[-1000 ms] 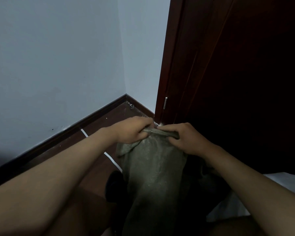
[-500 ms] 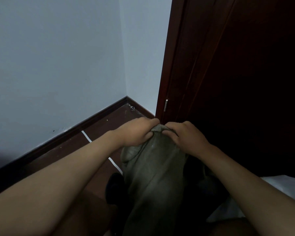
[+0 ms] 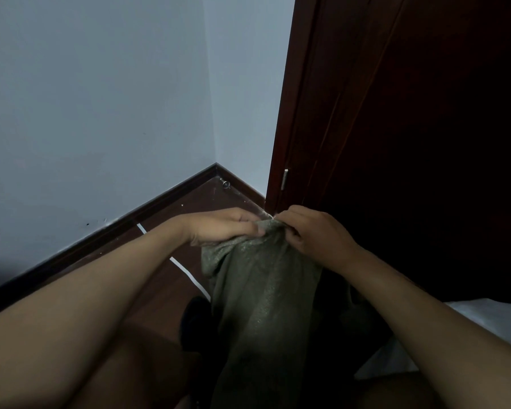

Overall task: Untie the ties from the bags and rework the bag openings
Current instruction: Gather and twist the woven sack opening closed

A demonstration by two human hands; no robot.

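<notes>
A tall grey-green woven bag [image 3: 260, 296] stands upright between my knees, its top bunched together. My left hand [image 3: 222, 227] grips the gathered top from the left, thumb pressed on the cloth. My right hand [image 3: 313, 234] pinches the same bunched opening from the right, fingers curled over its edge. Both hands meet at the bag's mouth [image 3: 270, 227]. I can make out no tie; the hands hide that spot.
A dark wooden door [image 3: 396, 143] stands close on the right, its frame just behind the hands. Pale walls meet in a corner with a dark skirting board [image 3: 130, 222]. A white cable [image 3: 186, 273] runs across the brown floor. White cloth [image 3: 484, 323] lies at lower right.
Both hands have drawn together at the bag's top, which went from a flat spread edge to a tight bunch. The hands sit slightly higher in view.
</notes>
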